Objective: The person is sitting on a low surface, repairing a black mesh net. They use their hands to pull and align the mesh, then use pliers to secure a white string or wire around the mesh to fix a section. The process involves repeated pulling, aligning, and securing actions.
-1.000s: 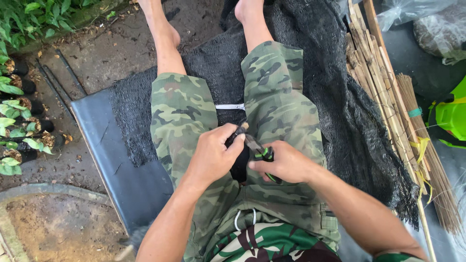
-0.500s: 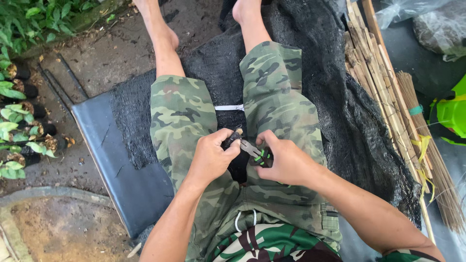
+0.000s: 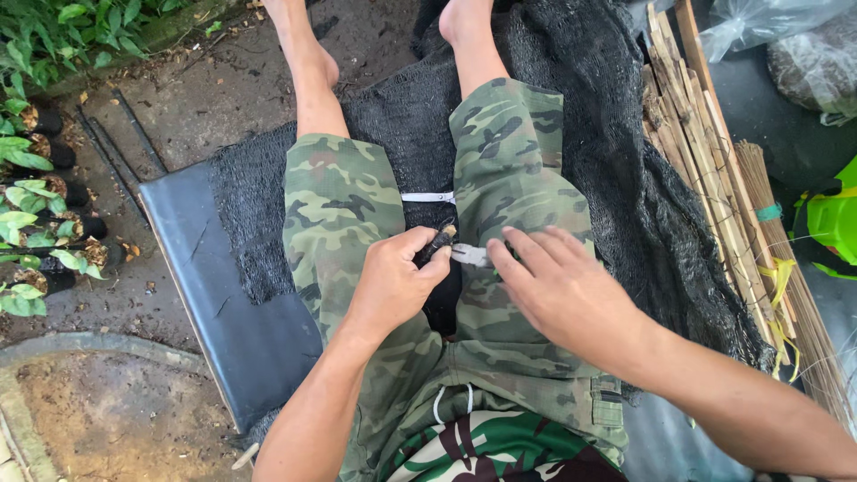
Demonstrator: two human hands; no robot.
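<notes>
I sit on the ground in camouflage shorts point(image 3: 509, 152) with both hands over my lap. My left hand point(image 3: 393, 281) is closed on a short dark twig point(image 3: 439, 241), whose pale cut tip points up and to the right. My right hand point(image 3: 558, 290) lies just to the right of it, fingers stretched forward over a small knife. Only the knife's silver blade point(image 3: 470, 256) shows, between the two hands and touching the twig's lower part. A white strip point(image 3: 427, 197) lies between my thighs, just beyond the hands.
Black shade net point(image 3: 616, 134) and a dark sheet point(image 3: 214, 277) are spread under me. Seedlings in black pots point(image 3: 45, 223) line the left edge. A tied bundle of bamboo sticks point(image 3: 714, 170) lies on the right, beside a green object point(image 3: 835, 223) and a plastic bag point(image 3: 786, 36).
My right hand has flattened and shifted slightly right, hiding the knife's green handle. The twig stays in my left hand, now with the blade against it.
</notes>
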